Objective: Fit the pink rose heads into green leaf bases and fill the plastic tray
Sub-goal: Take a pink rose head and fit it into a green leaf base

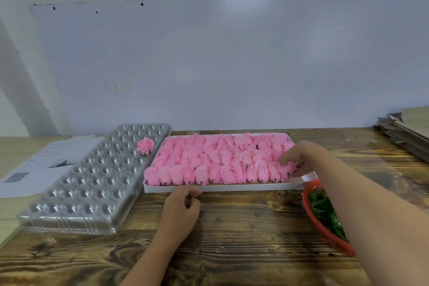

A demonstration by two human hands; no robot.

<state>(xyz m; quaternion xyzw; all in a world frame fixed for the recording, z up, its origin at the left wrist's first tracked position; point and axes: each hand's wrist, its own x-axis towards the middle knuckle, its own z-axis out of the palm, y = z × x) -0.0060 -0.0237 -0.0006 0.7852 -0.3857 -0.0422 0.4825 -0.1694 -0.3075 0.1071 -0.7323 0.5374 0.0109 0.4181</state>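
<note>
**A:** Biggest thing here is the dark wood-grain table [232, 239]. On it a flat white cardboard box [209, 187] is packed with rows of pink rose heads [209, 160], and left of that sits a stack of clear plastic trays with round pockets [92, 181].

**B:** And the hands?

**A:** The right hand [299, 158] is over the box's right end, fingers curled down onto a pink rose head in the front row [286, 168], looks like a pinch. The left hand [183, 206] is loosely curled in front of the box's near wall, fingertips touching it; can't tell if it holds anything.

**B:** Leaves?

**A:** An orange-red plastic basket of green leaf bases [325, 213] sits just below the right wrist. One finished pink rose [145, 145] sits in a far-side pocket of the tray, well left of that grip.
</note>
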